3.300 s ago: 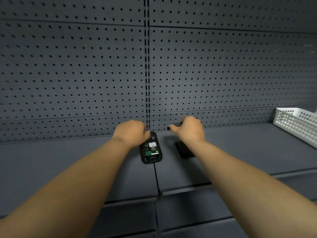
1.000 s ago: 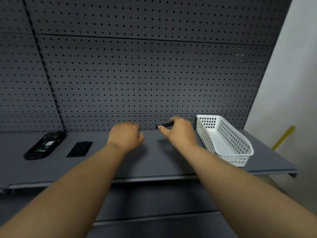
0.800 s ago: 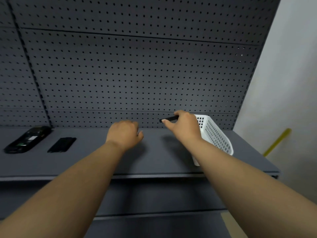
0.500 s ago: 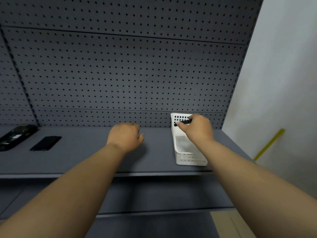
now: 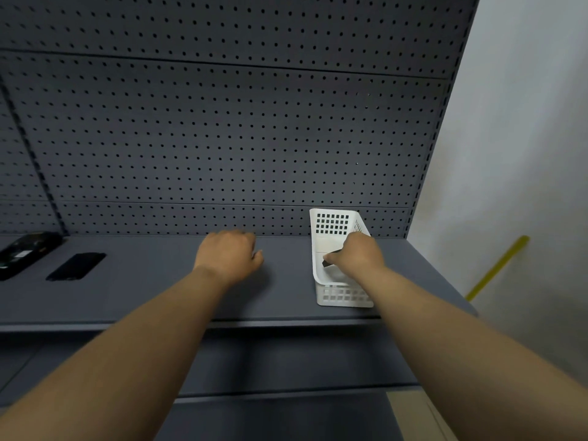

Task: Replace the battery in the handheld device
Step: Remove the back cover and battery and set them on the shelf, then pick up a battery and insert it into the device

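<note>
Now lowered inside the white basket [image 5: 345, 296], right hand [image 5: 358, 256] pinching the flat black battery [image 5: 330, 260], long axis level, free end pointing left toward the basket's left wall. Left of the basket: left hand [image 5: 228, 256] loosely curled, gripping nothing; farther left, black cover [image 5: 76, 266], then opened handheld device [image 5: 25, 254].

Both bare forearms stretched forward, left hand [image 5: 229, 253] loosely curled, palm down, empty, right hand [image 5: 358, 255] lowered, fingers pinched closed around something dark

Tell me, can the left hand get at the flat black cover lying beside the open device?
Probably yes: the left hand looks empty, and the bare shelf between it and the cover holds nothing.
</note>
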Demonstrator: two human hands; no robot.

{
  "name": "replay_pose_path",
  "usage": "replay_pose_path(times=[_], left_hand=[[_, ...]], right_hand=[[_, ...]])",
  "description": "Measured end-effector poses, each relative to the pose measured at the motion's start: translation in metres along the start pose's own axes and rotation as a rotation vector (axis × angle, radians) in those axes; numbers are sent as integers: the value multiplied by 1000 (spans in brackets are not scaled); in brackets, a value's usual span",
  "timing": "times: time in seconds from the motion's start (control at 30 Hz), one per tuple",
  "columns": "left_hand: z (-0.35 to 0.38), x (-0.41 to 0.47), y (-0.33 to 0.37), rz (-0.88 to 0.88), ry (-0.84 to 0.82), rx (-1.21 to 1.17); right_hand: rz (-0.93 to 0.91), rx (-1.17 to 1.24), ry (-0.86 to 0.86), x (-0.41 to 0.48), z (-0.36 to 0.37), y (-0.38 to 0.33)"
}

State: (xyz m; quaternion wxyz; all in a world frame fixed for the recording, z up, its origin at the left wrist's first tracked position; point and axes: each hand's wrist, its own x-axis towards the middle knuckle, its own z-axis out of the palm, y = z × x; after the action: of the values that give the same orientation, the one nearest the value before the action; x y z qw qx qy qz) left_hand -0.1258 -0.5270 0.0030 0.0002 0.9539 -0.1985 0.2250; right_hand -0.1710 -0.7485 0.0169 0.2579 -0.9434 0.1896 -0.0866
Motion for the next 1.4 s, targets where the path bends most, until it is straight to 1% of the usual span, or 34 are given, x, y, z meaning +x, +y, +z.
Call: replay_pose_path(times=[0.33,0.47,0.6,0.67,0.8,0.9,1.13,1.27,1.4], left_hand=[[1,-9,-11,-9,-14,24],[0,-11,-17,-14,-14,21],[-4,-11,-22,-25,-17,32],[-8,-11,-24,-32,-11,32],[-16,-12,-29,-44,10,34],[-20,-15,-34,-52,10,22],[-24,-21,-57,-64,-23,-19],[-26,-23,-84,-66,-51,-29],[-26,-28,-122,-56,-62,-35]], right_hand=[[30,-99,-49,3,14,-2],[27,-197,-98,3,11,-5],[3,-264,-98,6,0,-11],[-22,-253,-74,6,-7,-17],[-99,-230,26,2,-15,-35],[-181,-272,68,-2,-14,-53],[-377,-360,91,-13,10,-100],[-404,-387,61,-17,29,-127],[-383,-396,33,-21,49,-159]])
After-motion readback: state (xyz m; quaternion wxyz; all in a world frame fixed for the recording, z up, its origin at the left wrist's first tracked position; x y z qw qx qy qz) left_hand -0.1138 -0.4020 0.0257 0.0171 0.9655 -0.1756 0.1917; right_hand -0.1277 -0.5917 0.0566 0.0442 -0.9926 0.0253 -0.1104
